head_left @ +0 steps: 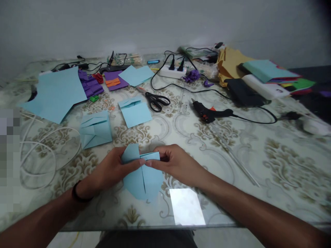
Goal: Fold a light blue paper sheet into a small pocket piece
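Note:
A light blue folded paper (152, 177) is held between both hands near the table's front edge, with a vertical slit down its middle. My left hand (113, 168) pinches its left part, thumb on top, fingers hidden beneath. My right hand (176, 160) grips the upper right part, its thumb close to the left thumb at the centre fold. Behind the left hand lies a folded blue paper piece (95, 129) with creased flaps. A second folded blue piece (136, 113) rests farther back, beside black-handled scissors (156, 100).
Right of centre lies a black glue gun (207, 110), with a clear stick (235, 156) before it. A power strip (172, 71), cables, purple paper (90, 84) and a large blue sheet (60, 91) sit farther back. White cable (54, 155) loops at left.

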{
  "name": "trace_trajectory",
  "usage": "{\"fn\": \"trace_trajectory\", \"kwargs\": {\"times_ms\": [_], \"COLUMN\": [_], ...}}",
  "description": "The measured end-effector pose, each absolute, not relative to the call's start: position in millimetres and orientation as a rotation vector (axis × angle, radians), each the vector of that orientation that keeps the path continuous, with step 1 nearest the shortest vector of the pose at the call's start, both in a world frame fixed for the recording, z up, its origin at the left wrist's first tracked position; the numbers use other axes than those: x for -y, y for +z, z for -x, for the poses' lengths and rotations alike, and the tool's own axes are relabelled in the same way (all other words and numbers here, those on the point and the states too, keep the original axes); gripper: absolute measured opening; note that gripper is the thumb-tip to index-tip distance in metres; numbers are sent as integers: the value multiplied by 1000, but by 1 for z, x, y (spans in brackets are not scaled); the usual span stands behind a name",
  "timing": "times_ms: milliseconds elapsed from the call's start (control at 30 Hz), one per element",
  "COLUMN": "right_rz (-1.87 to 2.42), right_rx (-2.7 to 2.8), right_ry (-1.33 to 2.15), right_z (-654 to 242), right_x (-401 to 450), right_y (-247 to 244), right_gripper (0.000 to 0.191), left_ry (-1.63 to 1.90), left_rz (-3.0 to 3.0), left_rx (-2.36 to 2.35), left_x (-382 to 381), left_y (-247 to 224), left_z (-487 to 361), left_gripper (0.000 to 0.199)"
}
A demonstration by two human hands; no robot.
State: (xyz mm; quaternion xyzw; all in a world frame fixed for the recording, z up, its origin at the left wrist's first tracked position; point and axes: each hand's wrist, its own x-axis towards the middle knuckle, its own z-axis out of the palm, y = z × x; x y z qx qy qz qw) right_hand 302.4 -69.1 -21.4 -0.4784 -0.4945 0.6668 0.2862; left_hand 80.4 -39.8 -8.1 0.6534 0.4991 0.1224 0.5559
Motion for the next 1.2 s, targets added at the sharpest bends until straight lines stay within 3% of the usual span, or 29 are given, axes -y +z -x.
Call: {"fn": "trace_trajectory", "kwargs": {"times_ms": [233, 533, 867, 1200], "right_rz": [1280, 1285, 1311, 1264], "right_rx": [1356, 1372, 1391, 1396], "right_ry": [1768, 1778, 1729, 1632], "right_z": [-303, -303, -302, -301], "right_x": [69, 69, 70, 72], "right_y": [-21, -23, -24, -24], "right_gripper": [38, 39, 36, 27], "left_ry": [300, 301, 283, 276], "left_rz": [-1417, -1376, -1387, -1455], "left_rx": [-1202, -1160, -1158, -1070], "left_x": [40, 40, 39, 42], "left_y": [-17, -18, -13, -15], "left_z": [-77, -76, -78, -74], "left_gripper": [44, 30, 30, 44]}}
